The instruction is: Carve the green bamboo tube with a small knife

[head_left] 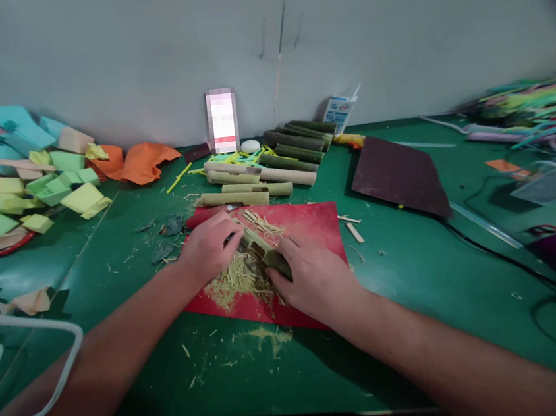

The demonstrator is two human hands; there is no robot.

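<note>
My right hand is closed around the near end of a green bamboo tube, which has an opening cut in its side. At the tube's far end, my left hand has its fingers curled in against the bamboo; whether they also hold something small is hidden. Beneath both hands lies a red sheet, strewn with bamboo shavings and pale slivers. A small metallic piece shows just beyond my left hand, partly covered.
Behind the sheet lie several bamboo tubes, some notched. Colored paper pieces pile up at left, near orange paper. A lit phone leans on the wall. At right are a dark board, a black cable and colorful strips.
</note>
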